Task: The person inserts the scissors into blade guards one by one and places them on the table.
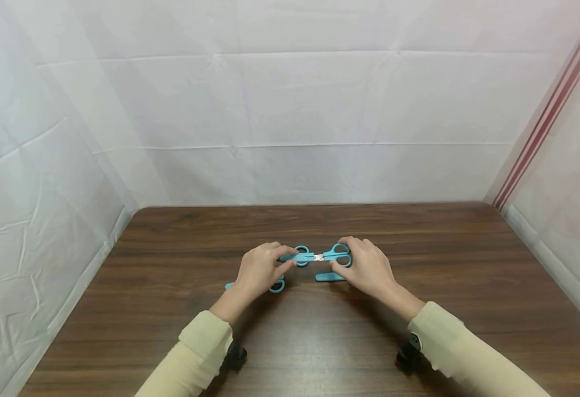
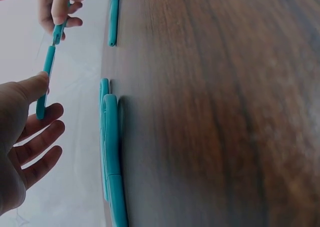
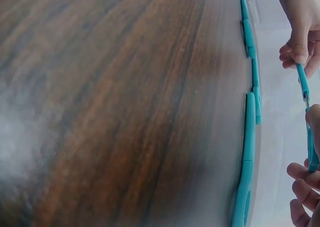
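Both hands are mid-bench, lifted just off the wood. Right hand [image 1: 366,267] grips the teal scissors [image 1: 336,255] by the handle loops; left hand [image 1: 260,270] pinches the teal blade cover [image 1: 297,257] with thumb and fingers, metal showing between them. A second pair of scissors [image 1: 276,286] and a loose cover [image 1: 328,277] lie flat beneath. Bench [image 1: 419,309] edges are well apart from the hands, with bare wood all round.

Bright, even light with soft shadows; the head view is sharp, both wrist views blurred and edge-warped.
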### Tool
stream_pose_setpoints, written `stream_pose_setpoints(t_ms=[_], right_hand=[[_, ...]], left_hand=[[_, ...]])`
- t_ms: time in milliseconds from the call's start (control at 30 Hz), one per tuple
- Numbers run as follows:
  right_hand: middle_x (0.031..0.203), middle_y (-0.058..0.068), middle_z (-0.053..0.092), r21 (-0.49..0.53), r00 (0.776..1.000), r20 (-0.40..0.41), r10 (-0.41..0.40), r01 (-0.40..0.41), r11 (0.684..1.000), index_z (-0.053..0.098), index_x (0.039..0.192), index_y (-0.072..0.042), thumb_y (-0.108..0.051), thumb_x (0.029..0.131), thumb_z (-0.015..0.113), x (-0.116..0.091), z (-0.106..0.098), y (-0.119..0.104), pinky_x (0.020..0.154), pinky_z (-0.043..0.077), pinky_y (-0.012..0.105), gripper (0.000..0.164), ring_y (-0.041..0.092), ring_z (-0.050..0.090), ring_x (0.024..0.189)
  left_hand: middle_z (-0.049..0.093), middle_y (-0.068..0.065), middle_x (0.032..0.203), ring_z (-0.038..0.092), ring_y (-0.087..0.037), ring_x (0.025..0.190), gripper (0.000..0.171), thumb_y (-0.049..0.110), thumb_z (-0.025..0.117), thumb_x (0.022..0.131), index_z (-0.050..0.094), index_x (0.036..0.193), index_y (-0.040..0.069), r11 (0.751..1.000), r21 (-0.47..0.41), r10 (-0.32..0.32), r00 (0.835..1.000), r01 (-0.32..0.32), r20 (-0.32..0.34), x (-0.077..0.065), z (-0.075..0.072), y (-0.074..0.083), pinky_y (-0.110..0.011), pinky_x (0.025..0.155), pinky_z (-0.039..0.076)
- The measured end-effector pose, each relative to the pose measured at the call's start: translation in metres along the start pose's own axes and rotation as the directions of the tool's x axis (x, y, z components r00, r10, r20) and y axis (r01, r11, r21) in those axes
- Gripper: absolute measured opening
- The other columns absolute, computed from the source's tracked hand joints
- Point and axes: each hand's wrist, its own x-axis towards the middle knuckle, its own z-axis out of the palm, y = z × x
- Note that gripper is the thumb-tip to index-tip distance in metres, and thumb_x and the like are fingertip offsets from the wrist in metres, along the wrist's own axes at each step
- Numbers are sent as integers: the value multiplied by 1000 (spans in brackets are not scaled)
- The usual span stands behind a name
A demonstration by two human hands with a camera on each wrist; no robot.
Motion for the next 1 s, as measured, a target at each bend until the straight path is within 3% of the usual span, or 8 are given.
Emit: stream_pose_setpoints(t_ms=[267, 667, 833, 1000], right_hand=[[81, -3, 61, 2, 1000, -10, -4, 4, 1000, 62, 108, -13, -43, 76, 68, 0, 1, 0, 52, 38, 25, 45, 12, 48, 65], [81, -1, 62, -2, 1000, -11, 14, -14, 1000, 61, 109, -13, -44, 77, 67, 1, 0, 0, 52, 39, 27, 45, 13, 50, 64], [85, -1, 63, 0, 1000, -13, 24, -24, 1000, 61, 110, -13, -44, 77, 67, 2, -1, 0, 54, 40, 27, 45, 14, 51, 67], [86, -1, 63, 6, 999, -13, 34, -34, 999, 61, 110, -13, -43, 77, 67, 2, -1, 0, 56, 41, 29, 45, 15, 52, 69]], left_hand=[[67, 4, 85, 56, -8, 64, 25, 32, 73, 78, 72, 100, 21, 999, 8, -54, 998, 54, 37, 0, -2, 2, -19, 47, 38], [65, 4, 79, 53, -7, 61, 26, 38, 71, 78, 71, 100, 24, 1000, 12, -28, 999, 27, 41, 0, -3, 1, -20, 46, 37], [61, 6, 75, 46, -3, 56, 21, 33, 70, 82, 70, 101, 25, 1000, 10, -15, 999, 15, 45, 0, -3, 2, -18, 44, 33], [58, 2, 74, 36, -5, 50, 24, 20, 64, 83, 69, 106, 24, 999, -24, -31, 995, 33, 94, 0, -4, 4, -19, 41, 25]])
